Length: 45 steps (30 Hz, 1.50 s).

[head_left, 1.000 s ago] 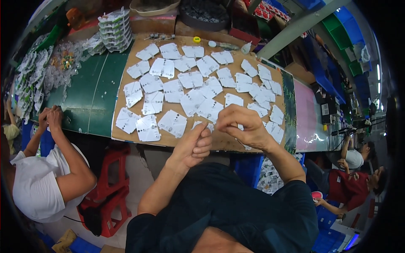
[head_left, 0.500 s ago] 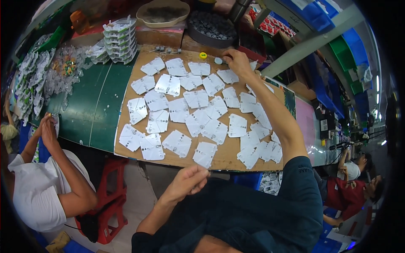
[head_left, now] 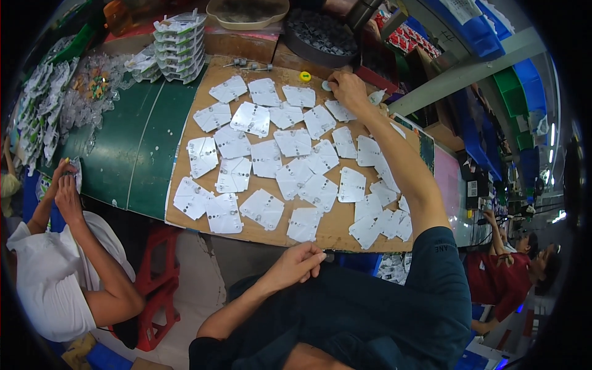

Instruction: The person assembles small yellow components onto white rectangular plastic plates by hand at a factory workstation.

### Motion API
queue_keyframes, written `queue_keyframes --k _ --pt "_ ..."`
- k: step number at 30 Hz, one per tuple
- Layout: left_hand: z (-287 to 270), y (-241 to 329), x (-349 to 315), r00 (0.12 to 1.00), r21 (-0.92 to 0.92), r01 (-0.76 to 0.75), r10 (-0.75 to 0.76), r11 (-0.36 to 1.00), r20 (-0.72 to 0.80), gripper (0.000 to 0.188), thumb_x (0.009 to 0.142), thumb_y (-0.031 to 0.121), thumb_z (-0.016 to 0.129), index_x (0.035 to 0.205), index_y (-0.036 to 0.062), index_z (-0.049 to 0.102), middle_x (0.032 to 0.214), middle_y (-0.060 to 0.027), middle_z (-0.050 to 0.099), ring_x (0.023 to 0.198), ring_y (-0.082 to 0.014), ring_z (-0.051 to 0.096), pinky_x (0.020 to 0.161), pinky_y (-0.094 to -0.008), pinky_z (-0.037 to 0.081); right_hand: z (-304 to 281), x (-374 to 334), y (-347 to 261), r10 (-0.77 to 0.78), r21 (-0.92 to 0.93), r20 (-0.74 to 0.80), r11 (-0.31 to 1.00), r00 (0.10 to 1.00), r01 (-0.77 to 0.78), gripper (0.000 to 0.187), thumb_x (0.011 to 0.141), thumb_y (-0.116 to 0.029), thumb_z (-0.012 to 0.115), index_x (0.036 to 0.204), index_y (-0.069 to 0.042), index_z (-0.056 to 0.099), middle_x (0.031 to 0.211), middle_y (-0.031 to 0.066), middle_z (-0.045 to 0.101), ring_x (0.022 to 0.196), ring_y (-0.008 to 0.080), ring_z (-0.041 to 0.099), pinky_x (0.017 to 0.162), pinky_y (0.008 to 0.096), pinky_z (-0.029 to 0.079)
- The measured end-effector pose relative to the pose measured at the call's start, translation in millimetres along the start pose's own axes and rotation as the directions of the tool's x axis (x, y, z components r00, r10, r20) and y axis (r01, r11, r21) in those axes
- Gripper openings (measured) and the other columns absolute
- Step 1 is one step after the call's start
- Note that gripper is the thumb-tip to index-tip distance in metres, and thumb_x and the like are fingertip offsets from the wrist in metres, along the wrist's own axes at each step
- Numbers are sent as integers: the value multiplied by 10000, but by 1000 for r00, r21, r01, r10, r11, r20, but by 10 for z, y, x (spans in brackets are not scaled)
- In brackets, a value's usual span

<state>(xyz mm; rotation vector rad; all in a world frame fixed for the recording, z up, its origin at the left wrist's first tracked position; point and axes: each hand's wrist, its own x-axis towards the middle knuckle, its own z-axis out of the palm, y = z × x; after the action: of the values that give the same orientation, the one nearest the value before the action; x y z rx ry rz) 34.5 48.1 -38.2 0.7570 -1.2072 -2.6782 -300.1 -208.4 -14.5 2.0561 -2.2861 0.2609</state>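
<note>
I count over twenty white plates point(head_left: 266, 158) on my desk point(head_left: 120, 154).
Far side: one yellow cap point(head_left: 305, 76), one pale disc point(head_left: 325, 86), one beige tray point(head_left: 246, 26), one round black tub point(head_left: 316, 56); far left, one tall stack of white frames point(head_left: 180, 49).

At left on the green worktop point(head_left: 111, 160), clear plastic pieces point(head_left: 89, 77) lie heaped near a stack of white frames point(head_left: 180, 50), an orange container point(head_left: 115, 17) beyond. At the far side sit a beige tray point(head_left: 246, 25) and a dark round tub point(head_left: 317, 60); near left, a red stool point(head_left: 161, 288); far right, green bins point(head_left: 508, 80)

Even light covers the board point(head_left: 336, 225); edges curve into black.
</note>
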Motion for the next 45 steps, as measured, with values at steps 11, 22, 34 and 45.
queue_keyframes --k 11,22,34,45 --pt "-4 102 -59 986 102 -78 92 992 -137 188 989 196 563 1002 9 558 665 -12 579 467 -30 427 429 -186 340 -732 -1269 -549 -175 382 -107 902 979 203 205 877 -207 646 962 -26 692 901 133 696 835 287 675 741 368 529" --pt "20 -44 -141 992 58 -53 59 997 -108 203 965 209 583 973 6 566 674 -13 588 485 -43 451 446 -196 343 -607 -2777 -1178 -279 442 -44 856 959 269 117 806 -68 709 905 -36 655 838 91 618 770 288 626 655 382 512" --pt "-9 98 -194 997 -172 -25 11 985 -82 230 976 265 589 988 36 575 667 -1 571 454 -23 414 394 -169 287 -890 -2808 -1220 -219 517 79 843 973 148 154 818 -87 709 943 -15 654 865 115 638 777 293 641 663 381 515" --pt "203 392 -32 994 -288 -95 74 953 -81 213 992 259 567 967 48 559 654 0 534 440 -27 375 377 -164 248 -1179 -3059 -1094 -126 796 208 597 970 -93 166 840 -66 710 988 -4 669 835 72 655 722 150 622 619 272 481"
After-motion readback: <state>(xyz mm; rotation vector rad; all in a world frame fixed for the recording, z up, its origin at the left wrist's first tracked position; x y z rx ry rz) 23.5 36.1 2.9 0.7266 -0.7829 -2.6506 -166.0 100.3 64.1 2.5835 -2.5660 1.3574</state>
